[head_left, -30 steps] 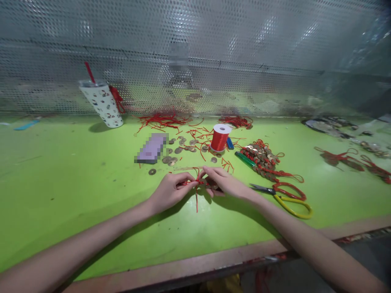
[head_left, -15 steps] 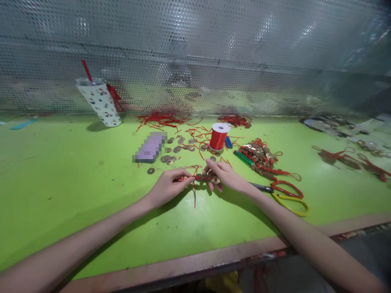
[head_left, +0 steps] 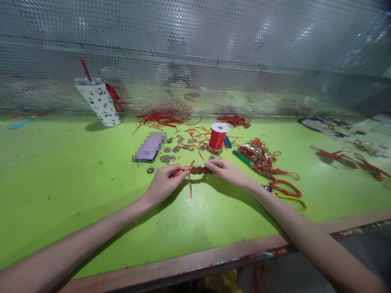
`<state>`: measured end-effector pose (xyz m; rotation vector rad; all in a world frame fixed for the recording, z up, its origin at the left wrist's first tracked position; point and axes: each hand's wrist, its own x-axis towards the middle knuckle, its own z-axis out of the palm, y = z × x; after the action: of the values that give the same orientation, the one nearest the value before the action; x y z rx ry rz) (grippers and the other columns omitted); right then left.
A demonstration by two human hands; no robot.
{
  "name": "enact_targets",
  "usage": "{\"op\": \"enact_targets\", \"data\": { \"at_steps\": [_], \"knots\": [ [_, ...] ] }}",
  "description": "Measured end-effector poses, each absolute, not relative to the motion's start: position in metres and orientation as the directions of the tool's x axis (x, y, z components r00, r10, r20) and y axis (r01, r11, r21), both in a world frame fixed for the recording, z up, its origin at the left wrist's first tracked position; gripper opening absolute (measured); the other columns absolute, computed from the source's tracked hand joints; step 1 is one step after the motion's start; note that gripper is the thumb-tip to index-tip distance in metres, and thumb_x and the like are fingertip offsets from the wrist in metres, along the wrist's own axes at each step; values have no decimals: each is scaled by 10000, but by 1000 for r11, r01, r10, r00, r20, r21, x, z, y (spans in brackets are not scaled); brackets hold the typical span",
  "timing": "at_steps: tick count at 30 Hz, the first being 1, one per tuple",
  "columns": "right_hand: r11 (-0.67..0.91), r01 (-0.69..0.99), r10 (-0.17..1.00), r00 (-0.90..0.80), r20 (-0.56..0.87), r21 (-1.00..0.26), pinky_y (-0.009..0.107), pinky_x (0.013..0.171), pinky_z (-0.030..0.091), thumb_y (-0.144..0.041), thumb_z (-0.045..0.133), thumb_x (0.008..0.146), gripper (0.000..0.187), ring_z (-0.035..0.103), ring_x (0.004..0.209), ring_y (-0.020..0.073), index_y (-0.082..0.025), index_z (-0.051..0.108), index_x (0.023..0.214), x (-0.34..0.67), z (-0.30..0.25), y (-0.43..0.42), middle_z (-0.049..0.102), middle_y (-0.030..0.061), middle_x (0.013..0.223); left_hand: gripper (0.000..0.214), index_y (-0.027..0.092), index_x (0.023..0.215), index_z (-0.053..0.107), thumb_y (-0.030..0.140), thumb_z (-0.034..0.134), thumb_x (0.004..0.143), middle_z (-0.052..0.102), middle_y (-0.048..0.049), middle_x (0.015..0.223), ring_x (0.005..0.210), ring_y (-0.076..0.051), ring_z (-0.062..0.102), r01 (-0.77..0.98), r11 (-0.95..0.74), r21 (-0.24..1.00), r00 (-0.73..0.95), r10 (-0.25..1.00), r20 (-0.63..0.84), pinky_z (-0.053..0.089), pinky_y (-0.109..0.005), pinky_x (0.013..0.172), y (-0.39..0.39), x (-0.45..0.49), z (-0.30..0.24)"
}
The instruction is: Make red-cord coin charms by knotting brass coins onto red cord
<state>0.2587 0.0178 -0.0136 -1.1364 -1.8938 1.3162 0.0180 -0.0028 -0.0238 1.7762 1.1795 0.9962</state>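
Between my hands, a short row of bronze holed coins (head_left: 199,170) is strung on red cord and held level just above the green table. My left hand (head_left: 167,181) pinches the red cord (head_left: 191,185) at the row's left end, where a loose tail hangs down. My right hand (head_left: 226,172) grips the coins at the right end, its fingers hiding the last ones. Loose coins (head_left: 166,158) lie scattered beyond my hands. A spool of red cord (head_left: 218,137) stands upright behind my right hand.
Scissors (head_left: 288,197) lie partly under my right forearm. A pile of strung coins (head_left: 259,154) and a green lighter-like stick (head_left: 242,157) are to the right. A phone (head_left: 150,147) and a tumbler with a straw (head_left: 102,103) stand left, and red cord scraps (head_left: 163,119) lie by the mesh wall.
Both hands have lifted slightly away from me with the coin row, now pulled straighter. My right hand's fingers have closed around the right end of the row.
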Motion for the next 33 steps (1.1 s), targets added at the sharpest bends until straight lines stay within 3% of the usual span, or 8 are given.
{"op": "enact_targets", "data": {
  "at_steps": [3,8,13,16,21,24,29,33],
  "knots": [
    [162,321,882,-471,-9,-933,285,566,305,-605,544,957,457,438,613,130,-183,662,827,259,-16,18,545,-4,728,266,156,898,790,401,690,871,768,-61,822,667,-156,616,349,-317,882,284,933,222,412,-249,586,-4,18,-23],
    [198,365,866,-499,-12,-910,288,542,260,-584,540,962,443,378,578,124,-191,620,774,263,-17,20,481,-23,684,272,148,872,795,404,708,840,772,-67,808,636,-152,612,328,-215,920,253,958,133,416,-250,569,-3,19,-22],
    [285,408,827,-563,7,-868,284,581,322,-495,498,1013,383,421,608,135,-193,587,795,267,-14,20,494,-20,701,268,141,866,792,394,719,820,779,-86,843,666,-163,631,290,-178,940,269,958,98,447,-259,591,-3,19,-22],
    [406,463,795,-605,54,-788,306,666,385,-421,449,1046,363,494,683,162,-192,565,789,265,-12,16,546,7,740,263,135,854,783,384,701,837,760,-77,805,625,-143,595,298,-215,930,321,940,115,426,-250,568,-7,20,-21],
    [608,462,712,-676,187,-645,381,896,421,-335,333,1089,363,545,865,212,-192,556,841,251,-11,5,615,65,865,276,117,807,758,375,668,851,614,-5,612,482,-79,381,316,-244,917,409,907,100,266,-228,465,-11,21,-21],
    [619,463,728,-641,244,-634,360,845,436,-346,299,1098,384,535,829,204,-193,544,845,241,-13,-4,598,58,846,273,117,813,748,373,661,852,624,-8,644,493,-77,386,290,-221,931,419,904,84,255,-219,461,-12,23,-21],
    [541,450,793,-554,253,-710,295,655,393,-355,434,1061,349,519,662,158,-194,561,778,229,-18,-17,572,14,725,254,135,828,753,365,653,866,677,-15,688,528,-91,467,231,-194,953,452,889,71,347,-212,496,-18,28,-19],
    [528,419,822,-471,319,-739,296,671,413,-346,499,1036,301,566,696,168,-203,607,795,226,-21,-21,625,22,747,234,153,844,784,358,672,866,743,-42,763,640,-142,592,241,-236,941,442,890,110,441,-239,584,-18,27,-19]
  ]
}}
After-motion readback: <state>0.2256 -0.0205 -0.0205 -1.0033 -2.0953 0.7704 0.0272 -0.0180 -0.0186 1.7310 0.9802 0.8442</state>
